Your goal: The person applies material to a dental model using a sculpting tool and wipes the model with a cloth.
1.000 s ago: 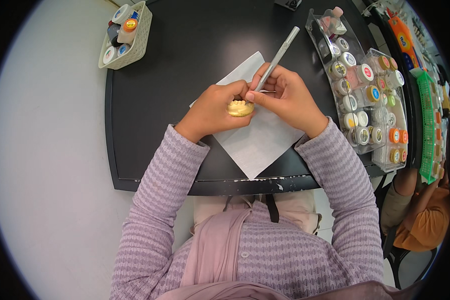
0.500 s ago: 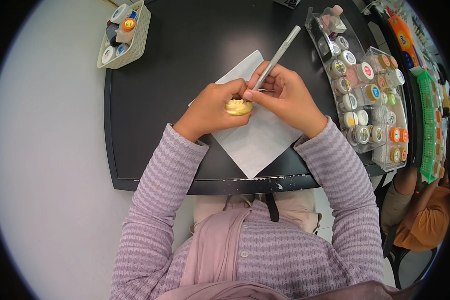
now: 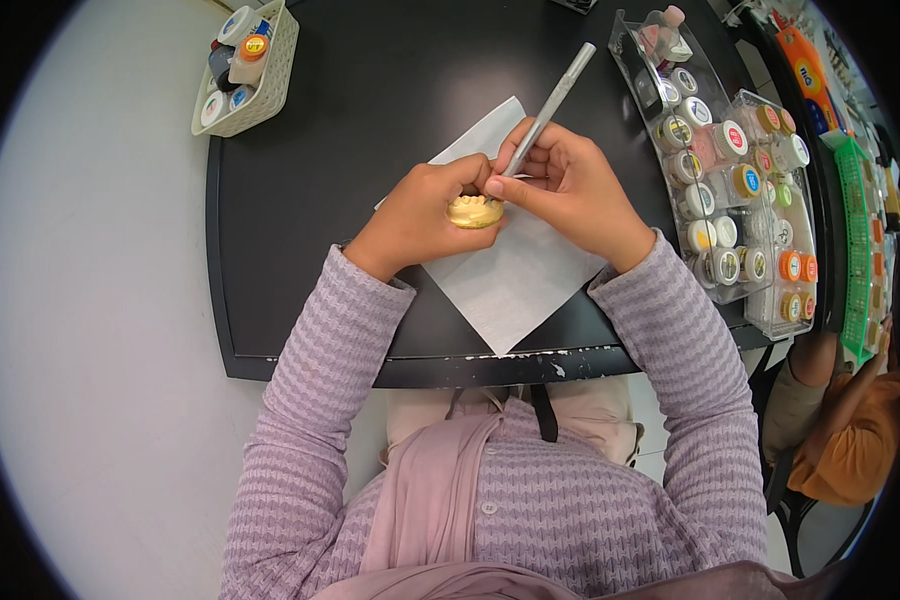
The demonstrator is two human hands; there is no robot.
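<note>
A yellow dental cast with a row of teeth along its upper side is gripped by my left hand, thumb and fingers around it. My right hand pinches a slim silver metal handle, much like a craft knife, slanting up to the right. Its lower tip meets the right side of the cast, partly hidden by my fingers. Both hands touch each other above a white paper sheet spread on the black table.
On the black table, a cream basket of jars and bottles stands at the far left. Clear organizers full of small lidded jars line the right side. Beyond them are a green basket and a person in orange.
The cast has tipped slightly in my left hand, and the metal handle has shifted a little to the left. At the right, the other person's arm has moved slightly.
</note>
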